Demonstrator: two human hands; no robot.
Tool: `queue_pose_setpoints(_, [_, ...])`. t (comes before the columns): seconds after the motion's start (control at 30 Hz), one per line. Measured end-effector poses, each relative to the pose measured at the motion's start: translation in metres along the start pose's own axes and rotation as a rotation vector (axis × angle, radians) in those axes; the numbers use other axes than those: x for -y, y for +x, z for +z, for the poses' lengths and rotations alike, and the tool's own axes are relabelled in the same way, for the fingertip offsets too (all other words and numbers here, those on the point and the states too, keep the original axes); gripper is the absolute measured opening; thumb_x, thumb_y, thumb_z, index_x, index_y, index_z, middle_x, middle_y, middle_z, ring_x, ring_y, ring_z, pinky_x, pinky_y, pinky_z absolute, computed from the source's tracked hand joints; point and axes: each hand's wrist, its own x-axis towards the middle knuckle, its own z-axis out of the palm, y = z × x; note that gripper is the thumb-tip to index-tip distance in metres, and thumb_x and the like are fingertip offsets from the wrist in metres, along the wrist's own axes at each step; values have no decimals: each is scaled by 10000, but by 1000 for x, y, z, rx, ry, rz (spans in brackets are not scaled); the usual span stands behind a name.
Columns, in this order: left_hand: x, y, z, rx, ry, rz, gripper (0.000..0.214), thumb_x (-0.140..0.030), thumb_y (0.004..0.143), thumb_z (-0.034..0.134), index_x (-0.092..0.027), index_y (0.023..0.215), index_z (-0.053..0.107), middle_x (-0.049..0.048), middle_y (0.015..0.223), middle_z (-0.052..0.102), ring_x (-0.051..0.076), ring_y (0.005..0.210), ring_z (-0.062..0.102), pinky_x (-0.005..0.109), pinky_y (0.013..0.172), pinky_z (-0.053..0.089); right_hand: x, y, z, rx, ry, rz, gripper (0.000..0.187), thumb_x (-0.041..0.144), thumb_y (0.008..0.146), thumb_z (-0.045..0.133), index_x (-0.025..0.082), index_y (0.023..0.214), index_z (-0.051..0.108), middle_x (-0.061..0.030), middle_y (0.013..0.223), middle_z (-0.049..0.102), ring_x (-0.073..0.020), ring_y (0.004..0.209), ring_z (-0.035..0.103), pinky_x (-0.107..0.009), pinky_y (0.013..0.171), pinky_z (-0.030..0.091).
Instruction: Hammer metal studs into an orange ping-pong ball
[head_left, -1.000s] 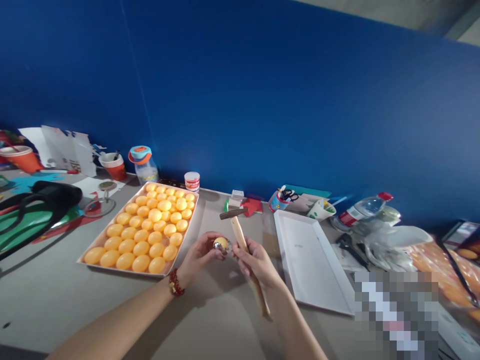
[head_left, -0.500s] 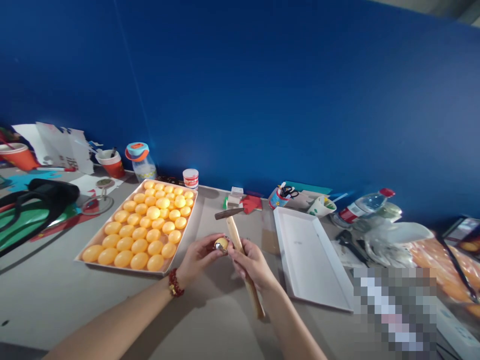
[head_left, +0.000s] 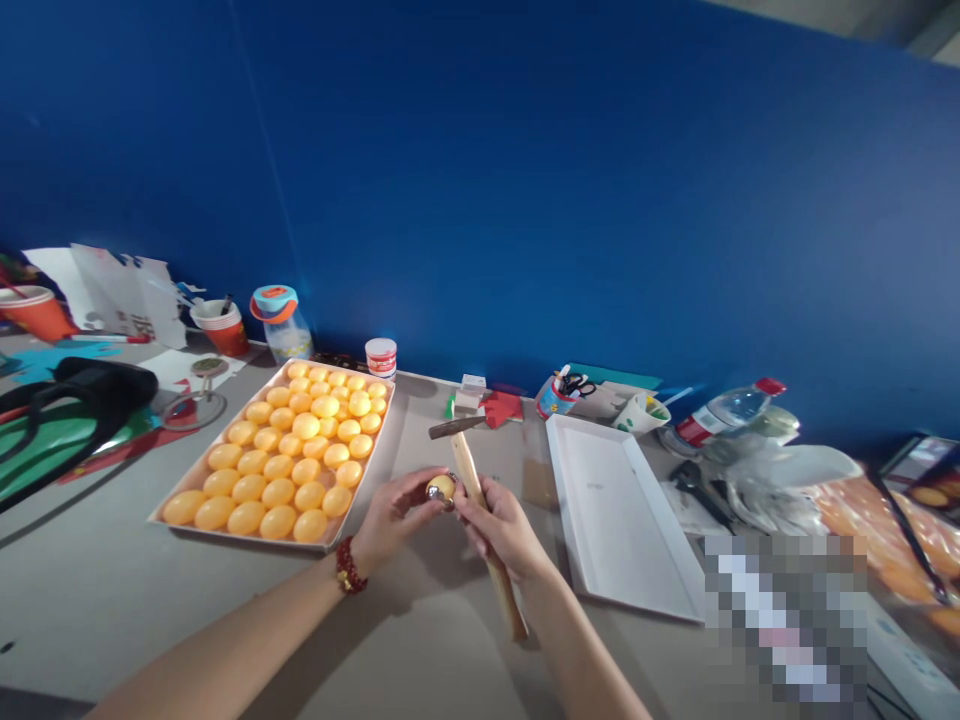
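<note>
My left hand [head_left: 396, 512] is closed round a small orange ball [head_left: 442, 488] with a shiny metal piece on it, held just above the grey table [head_left: 150, 590]. My right hand [head_left: 504, 528] grips the wooden handle of a small hammer [head_left: 480, 520]; the dark metal head [head_left: 454, 427] points up and left, the handle end sticks out below my wrist. The fingertips of both hands meet at the ball. A red bead bracelet [head_left: 349, 566] sits on my left wrist.
A tray [head_left: 180, 495] with several orange balls lies to the left. An empty white tray [head_left: 622, 520] lies to the right. Cups, a jar, a scissors holder [head_left: 556, 398], a water bottle [head_left: 731, 410] and papers line the blue wall. A black-and-green bag [head_left: 60, 420] is at far left.
Both hands with the ball and hammer stay together; they sit slightly lower and to the left in the view compared with one second ago, mostly from a small head shift.
</note>
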Motion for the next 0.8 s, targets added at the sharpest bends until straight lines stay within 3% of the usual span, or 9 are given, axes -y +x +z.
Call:
queue_pose_setpoints(0.5, [-3,-2,-3,5,191,54,356,-289,829,650,-210,1175,646,83,1135,692,218,899,688,319,804,574,-1,0,2,-4,-119,-59,293,456,840,588,183,867,485,66,670,518,-8,354,359,-145,332,245])
queue_pose_setpoints(0.8, [-2,-3,-5,-9,375,113,370,-308,837,637,-204,1191,627,88,1165,683,202,922,683,307,821,569,-6,-1,6,-46,-263,-158,207,398,900,514,199,860,474,99,517,436,-39,348,356,-159,365,287])
